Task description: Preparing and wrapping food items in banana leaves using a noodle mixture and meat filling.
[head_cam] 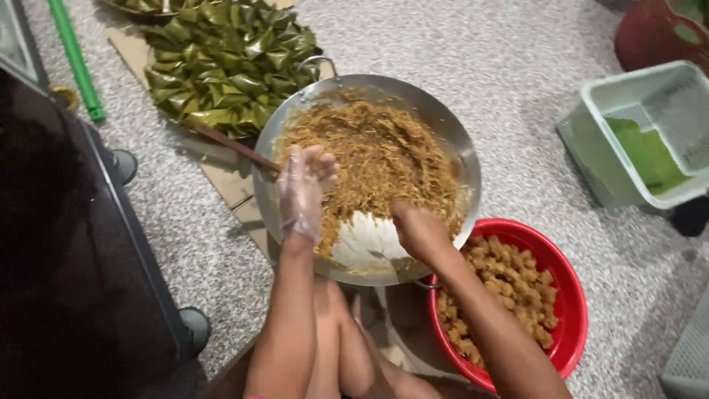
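1. Filling most of a wide metal pan (pixel 450 140) on the speckled floor (pixel 517 59), a heap of brown shredded filling (pixel 377 155) sits in the middle of the scene, with a patch of bare metal showing at the pan's near side.
2. The left hand (pixel 303 188), in a thin clear glove, hovers spread over the left part of the heap, fingers loosely open and holding nothing that shows.
3. The right hand (pixel 417 229) is bare and curled down at the near edge of the heap; whether it grips any filling cannot be told.
4. A wooden stick (pixel 233 144) leans into the pan from the left.
5. Just right and near of the pan, touching its rim, a red bowl (pixel 572 295) holds brown fried chunks (pixel 509 284).
6. Far left lies a pile of green leaf-wrapped parcels (pixel 229 63) on cardboard (pixel 225 181).
7. Far right stands a pale green plastic basket (pixel 635 133).
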